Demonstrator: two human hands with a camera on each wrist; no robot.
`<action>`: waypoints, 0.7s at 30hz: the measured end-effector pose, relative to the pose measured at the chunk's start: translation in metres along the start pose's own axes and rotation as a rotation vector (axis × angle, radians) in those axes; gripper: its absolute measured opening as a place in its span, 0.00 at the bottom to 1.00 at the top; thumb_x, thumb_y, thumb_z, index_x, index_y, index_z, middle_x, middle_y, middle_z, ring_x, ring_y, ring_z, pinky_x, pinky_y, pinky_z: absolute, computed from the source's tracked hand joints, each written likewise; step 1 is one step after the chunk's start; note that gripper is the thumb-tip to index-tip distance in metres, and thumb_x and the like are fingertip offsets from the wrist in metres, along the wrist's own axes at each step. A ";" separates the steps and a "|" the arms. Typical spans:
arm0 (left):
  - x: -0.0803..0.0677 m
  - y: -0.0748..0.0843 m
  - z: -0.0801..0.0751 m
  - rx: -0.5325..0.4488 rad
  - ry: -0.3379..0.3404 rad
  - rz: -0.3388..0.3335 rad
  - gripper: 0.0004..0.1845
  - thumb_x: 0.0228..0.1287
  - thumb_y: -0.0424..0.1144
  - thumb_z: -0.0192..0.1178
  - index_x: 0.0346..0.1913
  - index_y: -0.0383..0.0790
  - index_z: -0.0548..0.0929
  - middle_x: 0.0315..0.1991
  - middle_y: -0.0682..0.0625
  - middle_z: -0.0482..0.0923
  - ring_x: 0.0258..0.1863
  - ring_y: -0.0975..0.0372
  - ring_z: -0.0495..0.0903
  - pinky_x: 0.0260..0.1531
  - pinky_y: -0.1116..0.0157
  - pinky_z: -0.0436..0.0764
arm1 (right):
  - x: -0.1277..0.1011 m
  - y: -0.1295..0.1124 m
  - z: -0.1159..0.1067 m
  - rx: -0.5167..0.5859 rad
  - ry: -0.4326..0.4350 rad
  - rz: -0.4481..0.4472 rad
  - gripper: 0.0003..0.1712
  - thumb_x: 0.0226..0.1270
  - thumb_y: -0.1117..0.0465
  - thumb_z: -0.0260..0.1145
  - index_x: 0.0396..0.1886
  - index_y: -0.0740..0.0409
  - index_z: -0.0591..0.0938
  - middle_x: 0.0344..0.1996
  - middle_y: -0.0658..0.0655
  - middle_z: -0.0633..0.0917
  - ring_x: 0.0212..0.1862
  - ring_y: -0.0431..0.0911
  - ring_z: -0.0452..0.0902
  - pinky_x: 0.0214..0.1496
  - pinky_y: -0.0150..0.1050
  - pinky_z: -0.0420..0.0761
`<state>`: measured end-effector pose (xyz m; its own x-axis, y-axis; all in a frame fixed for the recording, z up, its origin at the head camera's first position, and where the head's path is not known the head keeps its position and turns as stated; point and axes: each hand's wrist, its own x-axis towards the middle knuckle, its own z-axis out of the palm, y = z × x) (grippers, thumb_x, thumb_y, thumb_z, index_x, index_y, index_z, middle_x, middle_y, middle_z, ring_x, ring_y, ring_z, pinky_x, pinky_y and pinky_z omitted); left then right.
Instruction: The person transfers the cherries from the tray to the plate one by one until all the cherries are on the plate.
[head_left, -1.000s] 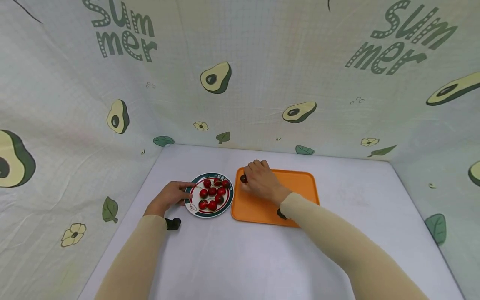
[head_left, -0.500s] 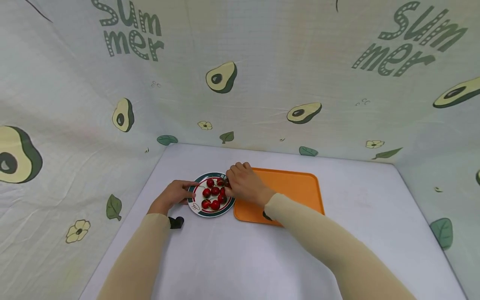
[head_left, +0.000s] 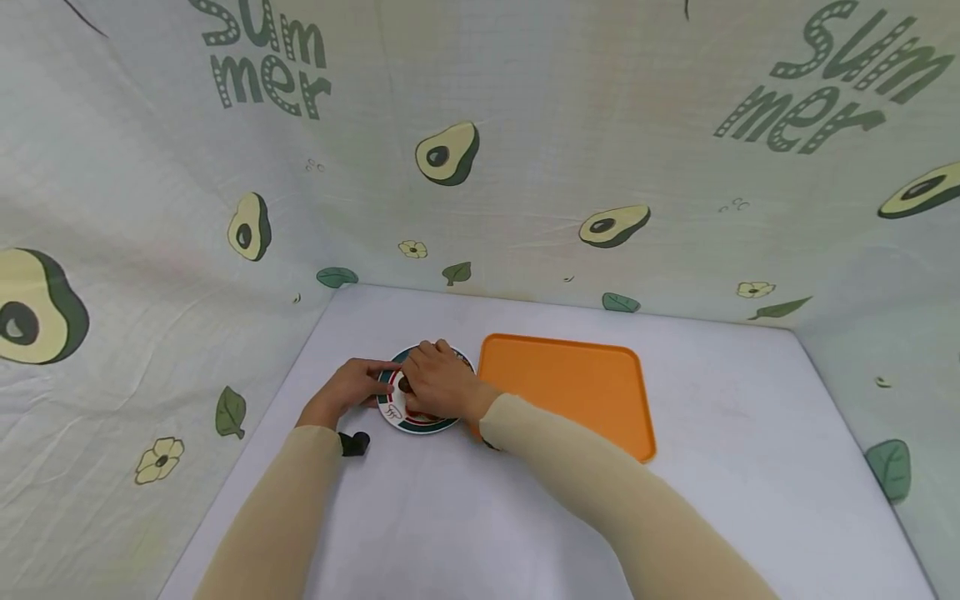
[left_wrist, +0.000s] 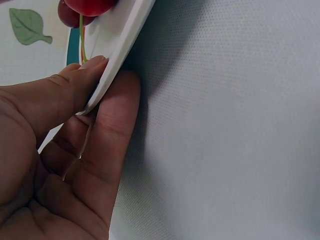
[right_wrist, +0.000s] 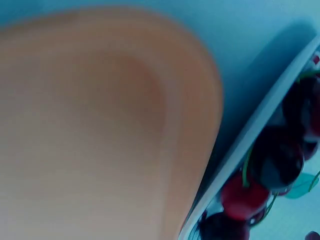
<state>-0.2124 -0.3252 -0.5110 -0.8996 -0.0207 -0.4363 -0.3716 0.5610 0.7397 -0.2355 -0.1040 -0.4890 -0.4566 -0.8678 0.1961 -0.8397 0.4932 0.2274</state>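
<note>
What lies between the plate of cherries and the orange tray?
Nothing but a narrow strip of bare white table; in the head view the plate and orange tray sit side by side, the right hand over the plate.

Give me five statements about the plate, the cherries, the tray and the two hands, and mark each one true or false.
1. The left hand holds the rim of the plate between thumb and fingers. True.
2. The right hand is over the orange tray. False: it is over the plate, covering most of the cherries.
3. Cherries lie on the orange tray. False: no cherries show on the tray; they are on the plate.
4. The plate sits to the left of the tray on the white table. True.
5. The cherries have green stems. True, as seen in both wrist views.
</note>
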 end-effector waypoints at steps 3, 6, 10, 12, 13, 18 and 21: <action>-0.002 0.001 0.000 -0.024 -0.001 0.016 0.29 0.70 0.33 0.68 0.73 0.42 0.79 0.58 0.41 0.79 0.39 0.60 0.83 0.36 0.67 0.85 | 0.004 -0.006 0.006 -0.006 0.001 -0.018 0.21 0.78 0.43 0.55 0.54 0.53 0.81 0.47 0.51 0.82 0.54 0.48 0.75 0.56 0.43 0.73; -0.004 0.002 0.000 -0.041 -0.001 0.035 0.29 0.69 0.32 0.68 0.73 0.39 0.78 0.59 0.39 0.80 0.38 0.62 0.83 0.36 0.68 0.85 | 0.006 -0.010 0.010 -0.016 0.014 -0.032 0.21 0.78 0.43 0.57 0.53 0.53 0.82 0.49 0.51 0.83 0.55 0.48 0.75 0.57 0.43 0.73; -0.005 0.002 0.001 -0.053 0.000 0.046 0.29 0.69 0.30 0.67 0.72 0.37 0.78 0.60 0.38 0.79 0.37 0.62 0.83 0.34 0.68 0.85 | 0.007 -0.013 0.014 -0.035 0.037 -0.050 0.22 0.78 0.41 0.58 0.52 0.53 0.83 0.50 0.51 0.83 0.55 0.47 0.75 0.55 0.42 0.73; -0.005 0.002 0.001 -0.046 0.004 0.048 0.29 0.70 0.30 0.66 0.73 0.37 0.78 0.60 0.38 0.79 0.37 0.62 0.83 0.34 0.68 0.85 | 0.007 -0.014 0.015 -0.050 0.053 -0.061 0.22 0.78 0.40 0.59 0.51 0.52 0.83 0.49 0.50 0.83 0.54 0.46 0.75 0.54 0.42 0.73; -0.005 0.002 0.001 -0.041 0.007 0.049 0.29 0.70 0.30 0.66 0.73 0.37 0.78 0.58 0.38 0.78 0.37 0.62 0.83 0.34 0.68 0.85 | 0.007 -0.014 0.015 -0.056 0.058 -0.069 0.22 0.78 0.39 0.59 0.51 0.51 0.83 0.49 0.50 0.83 0.53 0.46 0.74 0.53 0.41 0.73; -0.004 0.003 0.001 -0.020 0.018 0.051 0.28 0.70 0.29 0.64 0.73 0.36 0.77 0.45 0.44 0.73 0.35 0.61 0.81 0.32 0.69 0.84 | 0.009 -0.015 0.016 -0.067 0.066 -0.101 0.20 0.79 0.40 0.57 0.49 0.50 0.82 0.47 0.49 0.83 0.53 0.46 0.74 0.53 0.41 0.73; -0.003 0.003 0.001 -0.010 0.018 0.057 0.28 0.70 0.29 0.64 0.73 0.35 0.77 0.41 0.47 0.71 0.34 0.61 0.81 0.32 0.69 0.84 | 0.009 -0.016 0.017 -0.067 0.058 -0.105 0.20 0.79 0.41 0.56 0.48 0.50 0.81 0.46 0.49 0.83 0.52 0.46 0.73 0.53 0.42 0.74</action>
<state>-0.2104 -0.3231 -0.5077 -0.9234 -0.0035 -0.3838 -0.3216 0.5531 0.7686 -0.2308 -0.1206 -0.5068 -0.3481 -0.9108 0.2219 -0.8595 0.4046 0.3123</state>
